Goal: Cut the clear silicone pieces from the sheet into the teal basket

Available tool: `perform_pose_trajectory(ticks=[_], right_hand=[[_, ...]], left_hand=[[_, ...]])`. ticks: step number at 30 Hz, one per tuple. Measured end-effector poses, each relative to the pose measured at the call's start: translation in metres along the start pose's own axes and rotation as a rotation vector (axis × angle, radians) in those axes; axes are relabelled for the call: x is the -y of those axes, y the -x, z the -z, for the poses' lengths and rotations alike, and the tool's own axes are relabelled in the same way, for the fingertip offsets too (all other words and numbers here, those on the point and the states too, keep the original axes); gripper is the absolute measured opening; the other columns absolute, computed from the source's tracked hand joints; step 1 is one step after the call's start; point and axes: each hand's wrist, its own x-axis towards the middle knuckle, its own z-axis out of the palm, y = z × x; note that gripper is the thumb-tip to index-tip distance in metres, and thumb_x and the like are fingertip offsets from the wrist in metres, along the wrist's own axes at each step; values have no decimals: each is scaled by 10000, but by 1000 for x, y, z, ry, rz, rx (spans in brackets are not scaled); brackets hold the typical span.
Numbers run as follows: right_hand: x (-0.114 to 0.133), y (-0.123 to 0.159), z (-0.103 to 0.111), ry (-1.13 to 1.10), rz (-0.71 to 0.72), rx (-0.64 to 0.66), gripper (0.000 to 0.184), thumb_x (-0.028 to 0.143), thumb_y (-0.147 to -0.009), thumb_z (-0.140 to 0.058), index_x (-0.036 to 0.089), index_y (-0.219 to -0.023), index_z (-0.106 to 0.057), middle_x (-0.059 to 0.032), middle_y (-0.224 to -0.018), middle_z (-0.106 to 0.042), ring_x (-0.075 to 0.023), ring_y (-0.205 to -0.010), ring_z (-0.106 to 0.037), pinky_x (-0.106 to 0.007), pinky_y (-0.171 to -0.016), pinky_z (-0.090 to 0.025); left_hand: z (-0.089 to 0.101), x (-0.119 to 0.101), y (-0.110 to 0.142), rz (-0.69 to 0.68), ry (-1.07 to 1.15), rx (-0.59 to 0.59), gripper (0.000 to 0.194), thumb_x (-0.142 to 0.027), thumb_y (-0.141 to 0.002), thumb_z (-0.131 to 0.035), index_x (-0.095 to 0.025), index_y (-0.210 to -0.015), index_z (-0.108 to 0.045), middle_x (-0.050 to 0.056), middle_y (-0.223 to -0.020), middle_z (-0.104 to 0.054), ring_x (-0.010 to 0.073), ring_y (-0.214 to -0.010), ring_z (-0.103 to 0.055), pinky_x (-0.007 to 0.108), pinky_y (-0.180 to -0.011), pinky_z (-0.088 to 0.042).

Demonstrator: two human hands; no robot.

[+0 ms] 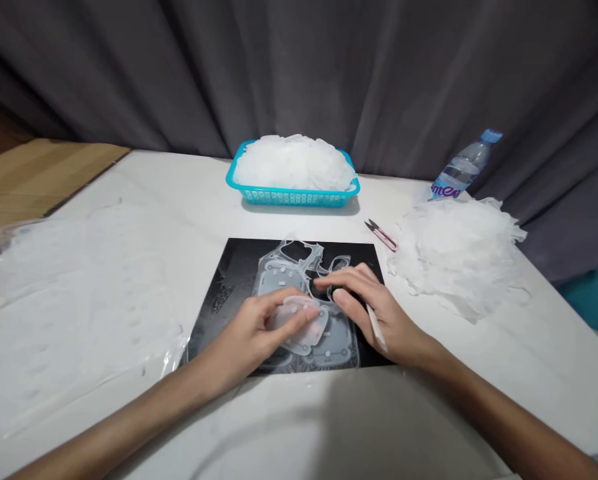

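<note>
Between thumb and fingers, my left hand (259,327) pinches a small translucent, rounded plastic-like piece (303,339). My right hand (379,307) is closed around a slim white-handled tool (376,328), its working end hard to make out near the fingertips. Both hands are over a black mat (236,263). Beneath them lies a translucent molded sheet (281,279) with rounded panels and small raised marks. Thin, torn-looking strips of trim (303,257) curl at its far edge, just beyond my right fingertips.
A blue basket (293,198) heaped with whitish translucent pieces stands behind the mat. Red-handled thread snips (381,235) lie beside a pile of translucent scraps (459,253) at right, with a water bottle (461,170) behind. Stacked clear sheets (83,300) cover the left side, near cardboard (43,170).
</note>
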Motion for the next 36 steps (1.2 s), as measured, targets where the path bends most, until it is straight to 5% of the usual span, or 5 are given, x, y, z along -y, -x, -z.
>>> perform_pose_trajectory(ticks=[7, 14, 19, 29, 36], right_hand=[[1, -6, -8, -102, -120, 29, 90, 294, -984, -709, 238, -948, -769, -15, -864, -714, -188, -874, -556, -330, -806, -478], [7, -5, -1, -54, -132, 67, 104, 231, -949, -708, 220, -846, -721, 2, -802, -631, -161, -822, -572, -294, -763, -476], [9, -3, -1, 64, -1, 78, 128, 118, -906, -659, 220, -831, -641, -2, -823, -633, -169, -846, -574, -298, -770, -478], [-6, -3, -3, 292, 40, -1, 155, 113, -896, -669, 220, -811, -594, -6, -833, -655, -205, -891, -555, -366, -817, -397], [-10, -5, 7, 147, -93, -86, 102, 247, -1025, -621, 228, -936, -668, -18, -914, -663, -203, -919, -560, -359, -839, -437]], left_hand=[[2, -6, 5, -92, -197, 15, 363, -538, -1025, -569, -218, -866, -629, -65, -574, -401, 124, -516, -396, 231, -478, -235], [3, -4, 11, -330, -347, 54, 279, -380, -1114, -446, -234, -1028, -667, -8, -852, -683, 152, -716, -642, 235, -674, -452], [3, 14, 13, -627, -644, 48, 276, -252, -1116, -431, -206, -1148, -701, 59, -885, -703, 195, -804, -692, 281, -764, -540], [-2, 22, 18, -847, -679, 29, 402, -157, -1077, -436, -259, -1378, -682, 106, -1052, -785, 272, -1064, -747, 383, -1012, -580], [1, 6, 15, -320, -287, -56, 246, -380, -1081, -532, -235, -1105, -730, 20, -971, -783, 178, -800, -716, 247, -734, -542]])
